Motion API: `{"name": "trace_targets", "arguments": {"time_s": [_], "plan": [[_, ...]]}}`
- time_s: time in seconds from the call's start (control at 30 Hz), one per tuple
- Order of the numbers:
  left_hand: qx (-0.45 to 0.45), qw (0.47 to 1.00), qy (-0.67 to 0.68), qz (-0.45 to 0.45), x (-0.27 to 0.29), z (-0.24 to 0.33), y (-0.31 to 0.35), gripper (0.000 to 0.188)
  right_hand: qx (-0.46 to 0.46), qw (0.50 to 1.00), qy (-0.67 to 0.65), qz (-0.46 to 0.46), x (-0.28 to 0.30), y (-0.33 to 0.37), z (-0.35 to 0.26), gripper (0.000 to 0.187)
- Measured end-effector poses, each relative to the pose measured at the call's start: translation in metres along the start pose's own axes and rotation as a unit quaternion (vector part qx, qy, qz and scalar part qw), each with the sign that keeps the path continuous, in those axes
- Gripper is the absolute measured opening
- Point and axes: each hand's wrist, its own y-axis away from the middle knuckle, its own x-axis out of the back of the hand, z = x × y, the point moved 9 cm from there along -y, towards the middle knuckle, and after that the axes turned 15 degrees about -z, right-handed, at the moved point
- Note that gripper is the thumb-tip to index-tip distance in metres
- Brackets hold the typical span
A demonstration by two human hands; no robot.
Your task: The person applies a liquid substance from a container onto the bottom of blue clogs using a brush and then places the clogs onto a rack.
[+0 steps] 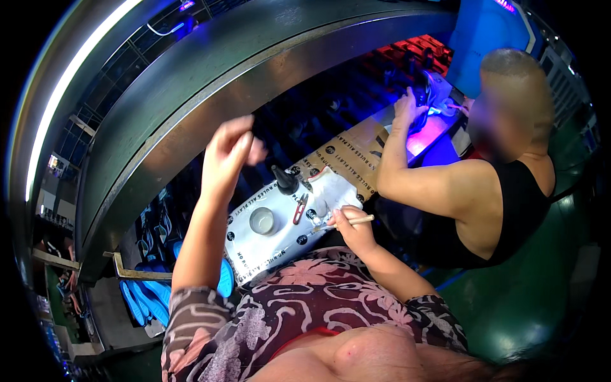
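Note:
My left hand [232,146] is raised in front of the conveyor's metal edge, its fingers bent and smeared by motion. Whether anything is in it I cannot tell. My right hand [355,234] grips a brush [361,220] by its pale wooden handle, low over the right side of the paper-covered board [270,251]. Just beyond that hand lies a crumpled white cloth [332,189]. On the board to its left are red-handled thread snips [300,209], a small round cup [261,221] with pale liquid, and an upright black nozzle bottle [284,180].
A curved conveyor [210,83] runs along the far left. Blue shoe soles [149,296] lie on a shelf by my left elbow. Close on my right sits a co-worker [471,197], hands over a dark item in purple light. Brown printed cardboard [347,156] lies between us.

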Motion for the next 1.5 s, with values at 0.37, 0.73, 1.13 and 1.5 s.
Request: {"name": "trace_targets", "arguments": {"time_s": [0.37, 0.73, 1.13, 1.5], "plan": [[0.529, 0.697, -0.455, 0.169, 0.174, -0.141, 0.491, 0.049, -0.100, 0.980, -0.120, -0.121, -0.064, -0.019, 0.005, 0.032], [0.534, 0.681, -0.405, 0.295, 0.163, -0.107, 0.478, 0.030, -0.121, 0.976, -0.113, -0.139, -0.097, -0.027, -0.024, 0.034], [0.182, 0.861, 0.312, 0.357, 0.061, -0.102, 0.351, 0.037, -0.116, 0.977, -0.088, -0.156, -0.093, -0.048, -0.039, 0.038], [0.163, 0.941, -0.018, 0.295, 0.011, -0.055, 0.277, 0.024, 0.221, 0.943, 0.049, -0.246, -0.138, -0.045, -0.130, 0.028]]}}
